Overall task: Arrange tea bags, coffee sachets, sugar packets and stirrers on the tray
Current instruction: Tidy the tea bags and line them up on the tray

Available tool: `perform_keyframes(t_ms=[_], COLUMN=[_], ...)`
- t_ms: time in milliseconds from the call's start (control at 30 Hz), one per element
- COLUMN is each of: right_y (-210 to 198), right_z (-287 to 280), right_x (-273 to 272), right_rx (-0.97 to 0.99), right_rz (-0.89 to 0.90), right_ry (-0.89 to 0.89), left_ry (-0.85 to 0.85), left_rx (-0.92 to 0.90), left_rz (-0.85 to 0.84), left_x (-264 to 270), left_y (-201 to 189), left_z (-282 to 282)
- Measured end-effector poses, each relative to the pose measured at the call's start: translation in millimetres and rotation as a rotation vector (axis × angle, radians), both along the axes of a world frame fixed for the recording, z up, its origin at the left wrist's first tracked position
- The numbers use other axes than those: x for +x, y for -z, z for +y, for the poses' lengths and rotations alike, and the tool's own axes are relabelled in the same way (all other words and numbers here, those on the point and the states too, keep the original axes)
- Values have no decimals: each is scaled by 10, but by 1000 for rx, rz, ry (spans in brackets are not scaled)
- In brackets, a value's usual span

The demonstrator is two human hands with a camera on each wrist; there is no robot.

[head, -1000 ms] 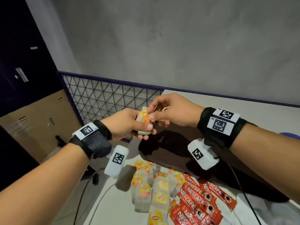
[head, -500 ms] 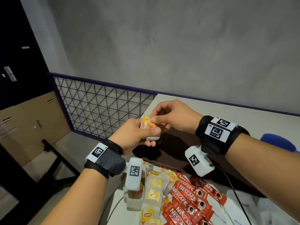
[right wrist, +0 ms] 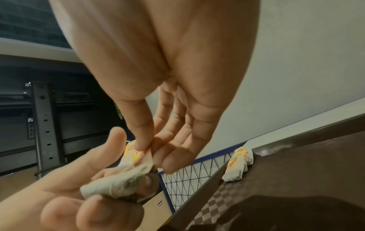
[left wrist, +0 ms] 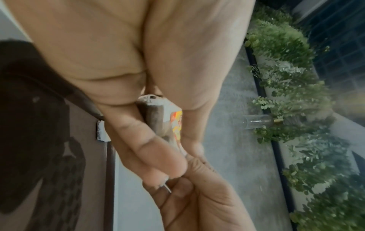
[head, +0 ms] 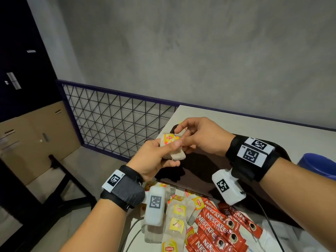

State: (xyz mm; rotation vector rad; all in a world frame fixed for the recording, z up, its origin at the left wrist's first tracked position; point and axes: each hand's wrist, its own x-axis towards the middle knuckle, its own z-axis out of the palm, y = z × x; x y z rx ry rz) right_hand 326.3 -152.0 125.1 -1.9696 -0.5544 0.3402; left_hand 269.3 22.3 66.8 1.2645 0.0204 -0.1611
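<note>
Head view showed both hands raised at mid-frame above a dark brown tray. The left hand had its grip clamped around a small bundle of tea bags, thumb pressed across the yellow Lipton tag. The right hand pinched the bundle's upper end between thumb and forefinger, its other fingers loosely extended. Right wrist view showed a second bundle of tea bags lying at the tray's far corner, seemingly against the rim, though blur made that uncertain. Along the bottom of the head view, loose tea bags and red coffee sachets lay scattered on the white table, near the tray's front edge.
</note>
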Motion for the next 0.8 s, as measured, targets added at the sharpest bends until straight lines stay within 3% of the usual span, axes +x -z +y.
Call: perform_keyframes(t_ms=[167,367,800], right_y=[57,99,141], right_z=[-15,5,94], right_x=[25,46,112], right_rx=[78,62,162], right_rz=[96,89,117], right_ry=[32,49,145], left_ry=[-11,-14,-157], left_rx=[-135,-213,-219], left_rz=[28,48,-46], left_x=[2,-10,60], left_y=[1,27,156], left_z=[4,40,-13])
